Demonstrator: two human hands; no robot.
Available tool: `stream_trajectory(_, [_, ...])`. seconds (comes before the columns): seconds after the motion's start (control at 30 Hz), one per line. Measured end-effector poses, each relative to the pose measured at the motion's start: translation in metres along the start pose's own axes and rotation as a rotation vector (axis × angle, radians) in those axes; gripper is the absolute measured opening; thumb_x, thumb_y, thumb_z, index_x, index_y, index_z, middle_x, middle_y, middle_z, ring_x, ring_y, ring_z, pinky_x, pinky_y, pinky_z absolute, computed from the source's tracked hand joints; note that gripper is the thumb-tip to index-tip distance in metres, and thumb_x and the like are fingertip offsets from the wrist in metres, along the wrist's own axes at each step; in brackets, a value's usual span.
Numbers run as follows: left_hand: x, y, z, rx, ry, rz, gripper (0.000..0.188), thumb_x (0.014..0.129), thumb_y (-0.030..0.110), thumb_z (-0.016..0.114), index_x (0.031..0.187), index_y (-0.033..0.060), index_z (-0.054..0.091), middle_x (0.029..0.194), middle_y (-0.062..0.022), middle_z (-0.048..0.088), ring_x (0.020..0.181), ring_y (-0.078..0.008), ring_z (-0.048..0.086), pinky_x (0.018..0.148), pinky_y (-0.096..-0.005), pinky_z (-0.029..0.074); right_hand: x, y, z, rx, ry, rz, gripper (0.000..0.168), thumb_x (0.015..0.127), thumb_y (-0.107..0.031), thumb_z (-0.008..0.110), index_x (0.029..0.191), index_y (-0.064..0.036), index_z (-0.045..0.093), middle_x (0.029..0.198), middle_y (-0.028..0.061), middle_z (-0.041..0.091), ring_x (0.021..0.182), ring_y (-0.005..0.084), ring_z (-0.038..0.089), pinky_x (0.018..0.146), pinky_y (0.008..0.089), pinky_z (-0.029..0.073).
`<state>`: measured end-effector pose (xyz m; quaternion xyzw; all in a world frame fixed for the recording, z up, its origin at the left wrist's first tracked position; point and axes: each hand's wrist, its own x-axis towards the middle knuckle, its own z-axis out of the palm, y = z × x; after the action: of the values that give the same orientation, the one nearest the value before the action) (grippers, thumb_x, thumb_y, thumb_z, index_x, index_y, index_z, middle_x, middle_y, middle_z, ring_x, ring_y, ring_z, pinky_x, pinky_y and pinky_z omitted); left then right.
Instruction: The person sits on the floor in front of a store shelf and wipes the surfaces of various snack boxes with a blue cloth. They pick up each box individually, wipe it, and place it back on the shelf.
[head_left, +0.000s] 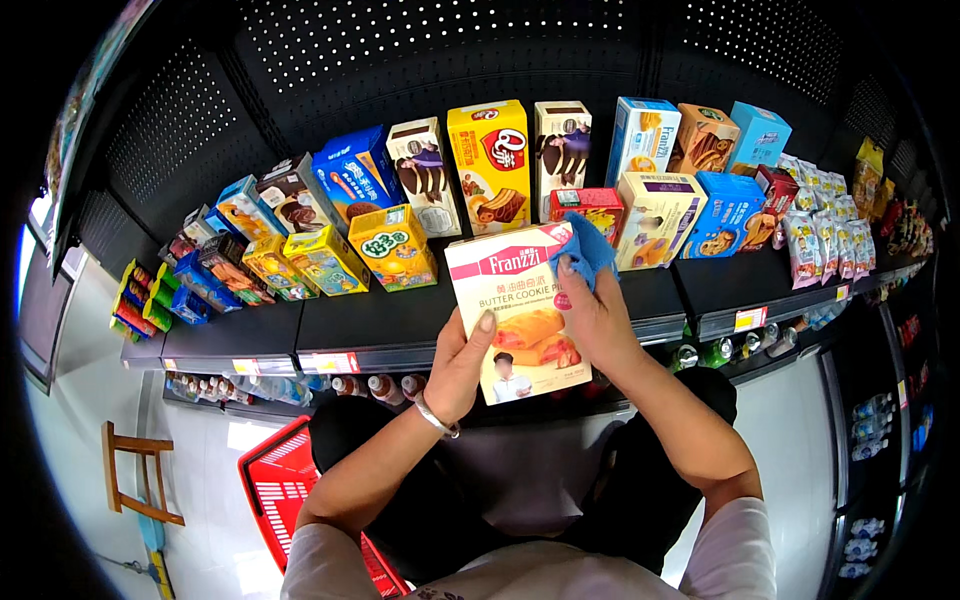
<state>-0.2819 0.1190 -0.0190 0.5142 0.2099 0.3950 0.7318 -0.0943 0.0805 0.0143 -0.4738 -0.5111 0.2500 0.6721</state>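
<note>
A white and pink Franzzi butter cookie pie box (525, 322) is held up in front of me, its printed face towards the camera. My left hand (463, 360) grips its left side, thumb across the front; a silver bangle circles that wrist. My right hand (596, 311) holds a blue cloth (589, 247) against the box's top right corner. Just behind the box, a small red box (587, 206) and a cream Franzzi box (660, 220) stand on the black shelf (367, 319). A yellow cake box (489, 165) rises behind them.
Boxed biscuits, including a yellow box (393, 247) and a blue one (358, 176), line the shelf. Small snack bags (806, 244) stand at the right. Bottles (384, 388) sit below. A red plastic basket (281, 484) is on the floor, with a wooden stool (142, 446) farther left.
</note>
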Motion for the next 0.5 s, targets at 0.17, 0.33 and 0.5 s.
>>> stream_trajectory(0.17, [-0.004, 0.003, 0.002, 0.169, -0.027, -0.061, 0.049, 0.104, 0.033, 0.054, 0.136, -0.0036, 0.046, 0.130, -0.0114, 0.060, 0.115, -0.0147, 0.056, 0.098, -0.0301, 0.046, 0.003, -0.007, -0.009, 0.073, 0.000, 0.174, 0.051, 0.103, -0.029, 0.053, 0.143, 0.001, 0.042, 0.124, 0.0106, 0.056, 0.112, 0.0165, 0.051, 0.101, 0.0296, 0.040])
stream_trajectory(0.33, [-0.002, 0.006, 0.005, 0.027, 0.093, 0.031, 0.048, 0.103, 0.035, 0.055, 0.131, -0.0027, 0.051, 0.118, -0.0079, 0.064, 0.094, -0.0085, 0.060, 0.072, -0.0219, 0.051, -0.010, 0.015, 0.001, 0.048, 0.017, 0.206, 0.050, 0.102, -0.027, 0.056, 0.142, 0.001, 0.044, 0.121, 0.0107, 0.058, 0.110, 0.0168, 0.053, 0.097, 0.0303, 0.042])
stream_trajectory(0.5, [0.004, 0.032, -0.021, 0.194, 0.169, 0.027, 0.061, 0.102, 0.047, 0.051, 0.135, -0.0044, 0.048, 0.122, -0.0174, 0.065, 0.099, -0.0223, 0.070, 0.077, -0.0290, 0.058, -0.037, 0.013, 0.014, 0.033, -0.211, 0.156, 0.040, 0.100, -0.020, 0.058, 0.131, 0.002, 0.049, 0.112, 0.0094, 0.059, 0.103, 0.0162, 0.054, 0.094, 0.0320, 0.044])
